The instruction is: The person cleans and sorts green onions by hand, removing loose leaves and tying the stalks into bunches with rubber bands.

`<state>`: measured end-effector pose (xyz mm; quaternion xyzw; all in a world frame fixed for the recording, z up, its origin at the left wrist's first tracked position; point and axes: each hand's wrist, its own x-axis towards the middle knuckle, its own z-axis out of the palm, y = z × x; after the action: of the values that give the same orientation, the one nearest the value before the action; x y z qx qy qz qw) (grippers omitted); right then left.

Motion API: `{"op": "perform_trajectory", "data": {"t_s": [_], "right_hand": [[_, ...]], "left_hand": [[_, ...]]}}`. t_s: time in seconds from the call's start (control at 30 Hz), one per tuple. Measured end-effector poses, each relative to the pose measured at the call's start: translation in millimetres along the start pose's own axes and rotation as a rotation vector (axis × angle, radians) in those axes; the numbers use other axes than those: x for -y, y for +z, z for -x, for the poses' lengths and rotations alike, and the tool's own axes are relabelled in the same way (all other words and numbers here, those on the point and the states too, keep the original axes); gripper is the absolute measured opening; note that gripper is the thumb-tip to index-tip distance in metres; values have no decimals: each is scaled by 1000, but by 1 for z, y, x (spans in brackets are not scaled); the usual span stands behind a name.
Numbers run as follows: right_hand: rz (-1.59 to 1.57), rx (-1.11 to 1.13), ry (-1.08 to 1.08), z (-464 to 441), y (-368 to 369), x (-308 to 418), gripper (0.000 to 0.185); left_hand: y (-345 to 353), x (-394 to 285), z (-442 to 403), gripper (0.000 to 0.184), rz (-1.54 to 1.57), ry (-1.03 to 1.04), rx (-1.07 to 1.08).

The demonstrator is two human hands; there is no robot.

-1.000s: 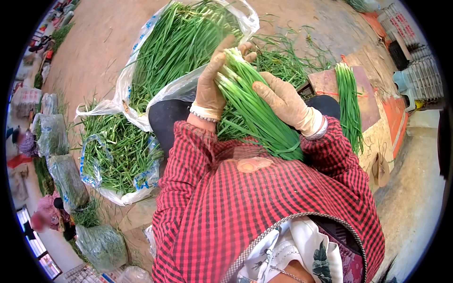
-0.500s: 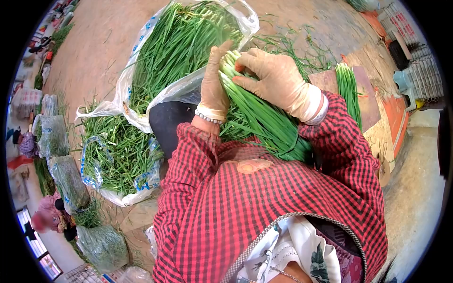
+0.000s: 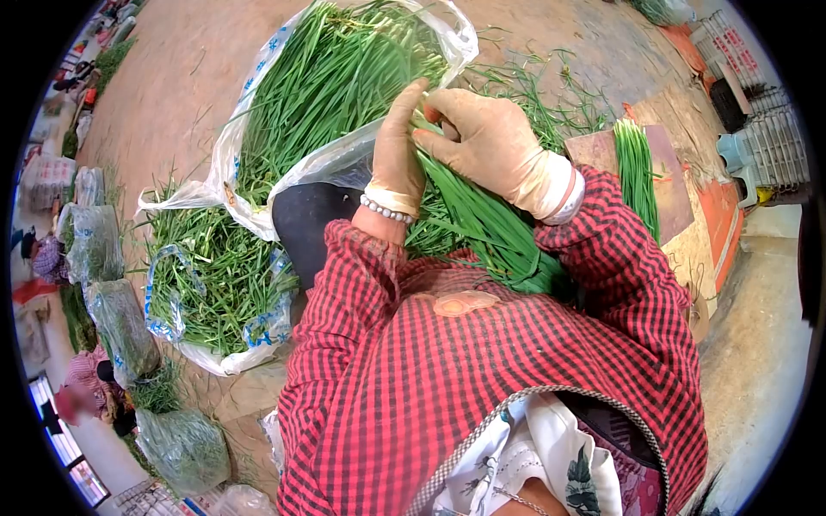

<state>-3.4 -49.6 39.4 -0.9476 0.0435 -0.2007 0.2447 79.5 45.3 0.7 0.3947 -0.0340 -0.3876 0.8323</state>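
A thick bundle of garlic chives [image 3: 482,211] slants from between my gloved hands down to my lap, with its green leaf ends against my checked clothing. My left hand [image 3: 397,159] is upright along the left side of its pale end, thumb raised and the other fingers hidden behind the bundle. From the right, my right hand [image 3: 499,150] curls over the pale end, its fingers bent and pinching at the stalks. Both hands wear thin cream gloves, which cover most of the stalk ends.
An open plastic bag of loose chives [image 3: 344,77] lies ahead. Left of my knee sits a bag of trimmings [image 3: 215,292]. A finished-looking bundle [image 3: 635,168] rests on a board [image 3: 675,193] at right. Wrapped bags [image 3: 185,447] and a person [image 3: 90,383] are far left.
My right hand has closed further over the pale stalk ends, hiding more of them. My left hand has shifted slightly right, its thumb closer to the right hand.
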Motion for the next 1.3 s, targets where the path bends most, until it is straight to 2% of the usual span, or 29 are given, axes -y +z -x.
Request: {"op": "perform_trajectory", "data": {"t_s": [0.13,0.23,0.3,0.33,0.4,0.43,0.57,0.67,0.7,0.83,0.93,1.0,1.07,1.13,1.2,1.23,1.27,1.3], "right_hand": [[48,-124,-107,-6,15,-12,17],[-129,-37,16,-7,11,-13,17],[-884,171,453,-5,4,-22,14],[-883,170,454,-3,7,-32,14],[-1345,57,554,3,17,-49,14],[-1431,37,539,7,17,-52,14],[-1429,36,505,12,17,-51,14],[-1324,4,502,21,14,-40,14],[-1343,13,543,25,8,-33,15],[-1314,140,519,28,2,-26,17],[-1314,135,562,26,0,-28,16],[-1291,89,542,22,-6,-32,16],[-1188,-132,340,18,-20,-38,16],[-1227,-211,303,14,-41,-38,15],[-1183,-343,151,10,-64,-37,12],[-1275,-437,225,9,-71,-40,15],[-1276,-445,220,5,-76,-39,15],[-1223,-386,182,-2,-80,-35,25]], "left_hand": [[-7,10,-9,40,-20,103,0],[-7,8,-3,41,64,27,44],[-15,8,-4,42,213,-84,161],[-25,12,-11,42,214,-85,161],[-36,16,-22,54,149,-70,534],[-31,24,-15,55,48,79,259],[-30,24,-18,52,26,47,203],[-36,18,-22,55,26,-45,327],[-36,16,-21,63,98,-66,310],[-31,16,-19,66,120,9,431],[-39,9,-28,58,-46,-81,450],[-36,8,-29,55,-57,-41,391],[-25,-2,-23,51,-46,44,306],[-21,-15,-23,55,-60,106,327],[-19,-28,-26,51,-20,167,331],[-19,-35,-28,50,-50,192,320],[-19,-42,-30,48,-78,216,307],[-15,-48,-32,46,-65,233,303]]}}
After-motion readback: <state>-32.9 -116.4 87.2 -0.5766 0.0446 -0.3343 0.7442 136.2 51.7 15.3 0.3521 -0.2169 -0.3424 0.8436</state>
